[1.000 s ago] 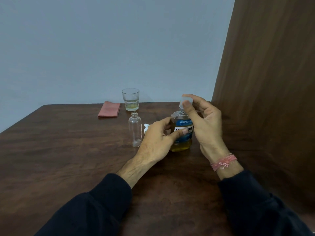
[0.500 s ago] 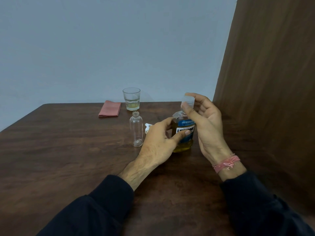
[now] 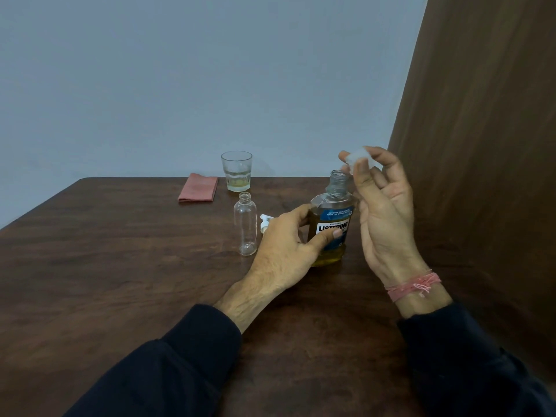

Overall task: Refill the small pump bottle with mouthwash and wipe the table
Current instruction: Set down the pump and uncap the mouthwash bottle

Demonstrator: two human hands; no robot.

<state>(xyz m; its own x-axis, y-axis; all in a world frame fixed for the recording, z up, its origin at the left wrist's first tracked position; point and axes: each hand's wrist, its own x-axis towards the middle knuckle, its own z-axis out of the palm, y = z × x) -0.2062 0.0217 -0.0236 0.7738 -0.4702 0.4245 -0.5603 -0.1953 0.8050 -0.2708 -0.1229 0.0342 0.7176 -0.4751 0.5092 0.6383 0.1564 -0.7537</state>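
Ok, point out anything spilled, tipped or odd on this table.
Nothing looks spilled. The mouthwash bottle and small empty bottle stand upright and uncapped; the white pump head lies on its side behind the left hand, as expected mid-refill.

Dark wood-grain worktop [image 3: 120,281] is showing a dull sheen; clear glossy plastic bottles [image 3: 245,227], glass tumbler [image 3: 236,171], matt pink cloth [image 3: 198,188].

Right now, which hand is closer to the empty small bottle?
Left. The left hand grips the mouthwash bottle just right of the small bottle; the right hand holds the cap farther right.
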